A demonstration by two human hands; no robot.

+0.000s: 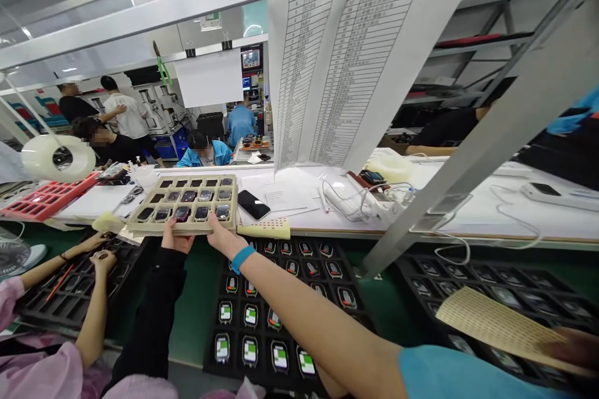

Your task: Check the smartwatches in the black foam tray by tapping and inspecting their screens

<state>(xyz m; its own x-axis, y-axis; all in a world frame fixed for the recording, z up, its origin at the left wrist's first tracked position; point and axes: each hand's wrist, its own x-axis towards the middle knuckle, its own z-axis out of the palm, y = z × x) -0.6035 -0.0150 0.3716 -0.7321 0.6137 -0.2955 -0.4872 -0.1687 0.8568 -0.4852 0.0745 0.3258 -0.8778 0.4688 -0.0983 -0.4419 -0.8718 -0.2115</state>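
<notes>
My left hand (174, 238), in a black sleeve, and my right hand (222, 234), with a teal wristband, both grip the front edge of a beige compartment tray (187, 229). The tray is raised over the table's front edge, and dark watch-like devices sit in its cells. Below my right forearm lies a black tray (236, 336) on the green bench, holding several devices with lit green-and-white screens. A black phone (253, 204) lies on the white table just beyond my right hand.
At left, a co-worker's hands in pink sleeves (96, 249) work over another black tray. A red tray (47, 196) and a tape roll (58, 158) stand beyond them. White cables lie on the table to the right. A grey diagonal post (468, 149) crosses the right side.
</notes>
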